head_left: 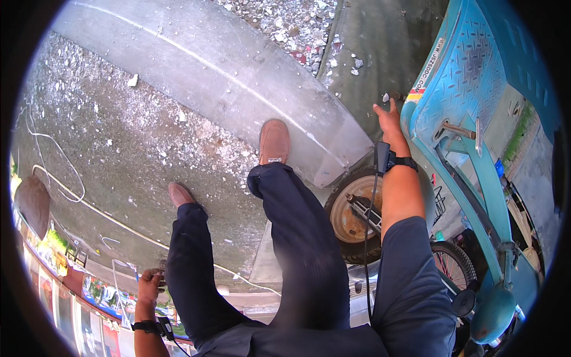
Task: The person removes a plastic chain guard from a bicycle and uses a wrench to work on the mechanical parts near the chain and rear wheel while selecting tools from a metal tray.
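My right hand (389, 119) is stretched forward beside the edge of a light blue vehicle (425, 116) with a ridged footboard. Its thumb and a finger are spread, with nothing seen between them; whether the hand touches the blue edge I cannot tell. Below that forearm is a wheel (351, 220) with a dark tyre and a rusty rim. Low on the left, my left hand (150, 285) hangs beside my trouser leg, its fingers loosely bent and apart, holding nothing that I can see. Each wrist bears a black strap with a small device and a cable.
My right shoe (275, 140) stands on a long grey sheet (208, 65), my left shoe (180, 193) on rubble-strewn ground (119, 131). A pale hose (113, 214) and thin wire cross the ground at left. A pedal (461, 130) sticks out from the vehicle; a spoked wheel (453, 262) stands behind my right arm.
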Action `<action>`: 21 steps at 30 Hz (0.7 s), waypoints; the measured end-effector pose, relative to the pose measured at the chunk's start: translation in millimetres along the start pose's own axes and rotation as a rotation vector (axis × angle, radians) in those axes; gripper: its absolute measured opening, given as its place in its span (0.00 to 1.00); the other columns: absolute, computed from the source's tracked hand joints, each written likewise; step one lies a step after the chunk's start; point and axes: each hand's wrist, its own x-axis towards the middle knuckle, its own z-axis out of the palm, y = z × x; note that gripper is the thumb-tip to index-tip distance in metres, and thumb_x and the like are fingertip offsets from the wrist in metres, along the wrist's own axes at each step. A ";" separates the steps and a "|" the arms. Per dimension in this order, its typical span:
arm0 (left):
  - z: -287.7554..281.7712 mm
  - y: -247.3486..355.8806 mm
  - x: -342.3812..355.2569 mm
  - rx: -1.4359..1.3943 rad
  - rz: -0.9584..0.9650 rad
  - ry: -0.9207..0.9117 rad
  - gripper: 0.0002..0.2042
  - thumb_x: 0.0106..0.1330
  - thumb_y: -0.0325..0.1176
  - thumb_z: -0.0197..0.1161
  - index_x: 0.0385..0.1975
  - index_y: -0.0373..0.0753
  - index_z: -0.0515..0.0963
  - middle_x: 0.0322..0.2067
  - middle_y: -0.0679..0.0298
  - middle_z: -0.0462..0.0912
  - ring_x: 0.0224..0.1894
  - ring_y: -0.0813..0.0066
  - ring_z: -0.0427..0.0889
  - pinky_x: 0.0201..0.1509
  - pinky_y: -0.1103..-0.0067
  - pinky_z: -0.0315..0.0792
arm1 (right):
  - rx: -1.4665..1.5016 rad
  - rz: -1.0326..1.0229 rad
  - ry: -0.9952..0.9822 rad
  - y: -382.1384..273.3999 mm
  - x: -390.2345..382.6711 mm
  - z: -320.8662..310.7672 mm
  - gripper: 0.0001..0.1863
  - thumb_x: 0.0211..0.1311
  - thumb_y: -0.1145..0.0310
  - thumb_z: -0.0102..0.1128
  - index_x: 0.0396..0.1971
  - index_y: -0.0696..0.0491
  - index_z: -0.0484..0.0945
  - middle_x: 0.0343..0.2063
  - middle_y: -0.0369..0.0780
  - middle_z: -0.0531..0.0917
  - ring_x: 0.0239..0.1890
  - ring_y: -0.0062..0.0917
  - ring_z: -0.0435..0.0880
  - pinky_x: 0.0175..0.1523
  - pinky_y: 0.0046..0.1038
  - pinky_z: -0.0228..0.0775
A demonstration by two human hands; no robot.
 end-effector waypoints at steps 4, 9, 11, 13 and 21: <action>-2.7 16.6 -1.3 0.033 0.011 -0.009 0.11 0.68 0.33 0.55 0.47 0.37 0.75 0.35 0.62 0.83 0.31 0.72 0.83 0.31 0.76 0.76 | -0.186 -0.081 0.017 27.5 44.6 3.2 0.46 0.54 0.56 0.67 0.70 0.57 0.56 0.66 0.52 0.66 0.68 0.38 0.65 0.68 0.31 0.57; -3.4 23.7 -0.7 0.061 0.003 -0.004 0.13 0.69 0.32 0.55 0.50 0.34 0.73 0.38 0.57 0.84 0.34 0.69 0.85 0.30 0.77 0.77 | -0.090 -0.070 0.043 45.0 72.5 10.8 0.44 0.55 0.59 0.66 0.68 0.60 0.58 0.65 0.52 0.68 0.67 0.36 0.66 0.68 0.29 0.56; -3.9 27.0 -2.3 0.074 -0.002 -0.001 0.14 0.69 0.31 0.55 0.51 0.33 0.73 0.39 0.56 0.84 0.34 0.68 0.86 0.30 0.77 0.77 | -0.087 -0.116 0.058 44.9 75.1 14.4 0.41 0.56 0.61 0.64 0.67 0.62 0.59 0.64 0.53 0.68 0.67 0.37 0.66 0.67 0.29 0.56; -3.1 31.1 -2.9 0.073 -0.005 0.004 0.14 0.69 0.32 0.55 0.51 0.33 0.73 0.38 0.56 0.84 0.34 0.68 0.86 0.30 0.77 0.77 | -0.073 -0.034 0.034 35.7 75.0 12.5 0.40 0.57 0.61 0.63 0.66 0.64 0.60 0.64 0.54 0.68 0.67 0.38 0.66 0.67 0.29 0.56; -1.6 43.6 -15.3 0.072 0.007 -0.009 0.15 0.69 0.33 0.56 0.51 0.33 0.73 0.38 0.58 0.84 0.36 0.70 0.85 0.33 0.78 0.76 | -0.091 -0.157 0.103 49.0 21.4 19.9 0.35 0.63 0.62 0.57 0.65 0.65 0.61 0.65 0.54 0.66 0.68 0.40 0.64 0.69 0.30 0.54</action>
